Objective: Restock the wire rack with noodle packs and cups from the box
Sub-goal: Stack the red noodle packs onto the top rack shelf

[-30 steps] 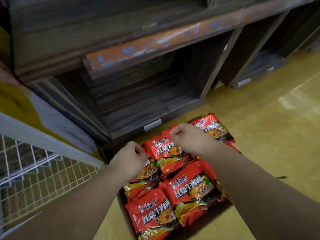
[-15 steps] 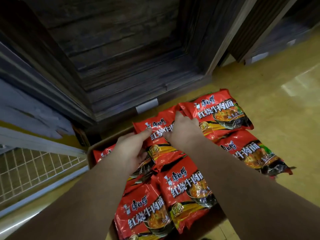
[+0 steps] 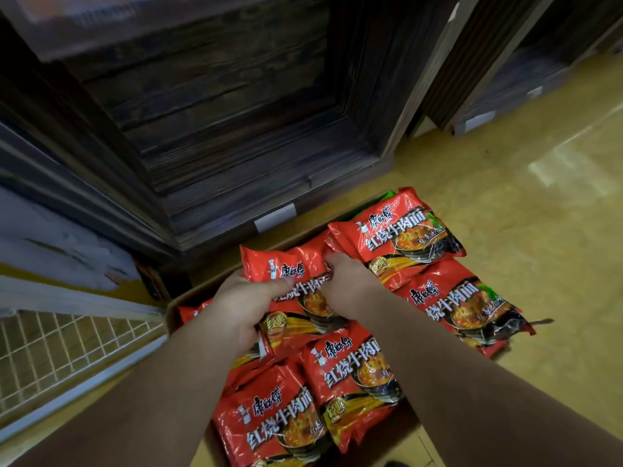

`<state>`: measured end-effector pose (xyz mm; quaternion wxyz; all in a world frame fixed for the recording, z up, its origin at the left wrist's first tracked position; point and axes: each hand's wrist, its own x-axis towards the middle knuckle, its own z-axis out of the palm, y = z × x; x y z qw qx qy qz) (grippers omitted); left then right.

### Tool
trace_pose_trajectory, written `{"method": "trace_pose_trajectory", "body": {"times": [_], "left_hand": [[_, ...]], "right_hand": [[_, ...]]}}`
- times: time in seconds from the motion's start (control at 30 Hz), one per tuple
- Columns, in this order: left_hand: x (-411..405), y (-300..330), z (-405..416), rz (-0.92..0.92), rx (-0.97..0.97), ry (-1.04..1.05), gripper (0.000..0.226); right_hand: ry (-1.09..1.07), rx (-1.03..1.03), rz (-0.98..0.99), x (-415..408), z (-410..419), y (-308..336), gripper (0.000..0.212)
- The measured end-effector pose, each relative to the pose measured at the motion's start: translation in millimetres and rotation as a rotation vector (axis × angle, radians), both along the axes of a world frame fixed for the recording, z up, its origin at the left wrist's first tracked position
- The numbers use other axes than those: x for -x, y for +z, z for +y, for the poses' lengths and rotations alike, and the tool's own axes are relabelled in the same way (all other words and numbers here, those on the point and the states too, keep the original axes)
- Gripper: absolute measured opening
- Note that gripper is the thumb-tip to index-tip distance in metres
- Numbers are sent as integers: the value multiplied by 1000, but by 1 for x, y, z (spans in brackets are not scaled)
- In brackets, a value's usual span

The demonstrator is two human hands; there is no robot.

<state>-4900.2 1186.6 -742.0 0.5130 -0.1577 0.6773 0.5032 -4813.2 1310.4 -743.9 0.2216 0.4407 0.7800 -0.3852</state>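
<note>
A cardboard box (image 3: 175,306) on the floor holds several red noodle packs. My left hand (image 3: 244,306) grips the left side of the top middle noodle pack (image 3: 296,298), thumb across its front. My right hand (image 3: 350,279) pinches the same pack's upper right edge with curled fingers. More red packs lie around it: one at the far right (image 3: 401,235), one below that (image 3: 468,306), and two nearer me (image 3: 357,369) (image 3: 273,419). The white wire rack (image 3: 50,352) is at the lower left.
A dark wooden shelf unit (image 3: 219,129) stands just behind the box, its lowest bay bare, with a white label (image 3: 274,217) on its front lip. A second dark unit (image 3: 505,79) stands at the upper right. Yellow floor (image 3: 522,214) spreads to the right.
Both hands have closed on the middle pack: the left went from flat on it to gripping its side. The camera has come closer.
</note>
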Motion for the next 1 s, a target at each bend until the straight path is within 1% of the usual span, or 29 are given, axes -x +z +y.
{"method": "trace_pose_trajectory", "body": {"times": [0.13, 0.27, 0.4, 0.47, 0.53, 0.6, 0.63, 0.67, 0.73, 0.77, 0.8, 0.83, 0.87, 0.93, 1.0], "left_hand": [[13, 9, -19, 16, 15, 27, 32], [31, 10, -40, 70, 18, 45, 35], [45, 7, -59, 114, 12, 62, 31], [50, 5, -69, 115, 4, 70, 31], [55, 2, -78, 128, -1, 81, 33], [59, 0, -85, 143, -2, 95, 34], [61, -1, -88, 151, -2, 95, 33], [63, -2, -92, 159, -4, 88, 32], [66, -3, -98, 170, -9, 64, 28], [67, -3, -101, 173, -6, 53, 29], [68, -2, -104, 176, -2, 45, 31], [69, -1, -107, 180, 1, 39, 34], [69, 1, -109, 181, -1, 30, 36], [69, 4, -110, 172, -13, 10, 39], [69, 8, -111, 178, -13, 9, 38]], "right_hand": [[2, -34, -24, -2, -6, -5, 44], [-58, 28, -25, -1, -20, -17, 34], [-44, 103, -54, 4, -45, -31, 30], [-32, 61, -76, 9, -57, -35, 27], [-5, 18, -90, 13, -64, -39, 17], [18, 19, -121, 17, -71, -42, 13], [31, 29, -143, 20, -73, -41, 14], [48, 43, -166, 22, -76, -40, 23], [79, 82, -212, 25, -81, -39, 59], [75, 93, -225, 25, -84, -40, 73], [58, 98, -230, 24, -87, -42, 80], [29, 98, -226, 23, -91, -46, 80], [0, 86, -210, 22, -94, -48, 76], [-48, 70, -168, 20, -98, -51, 63], [-95, 113, -106, 16, -99, -48, 48]]}}
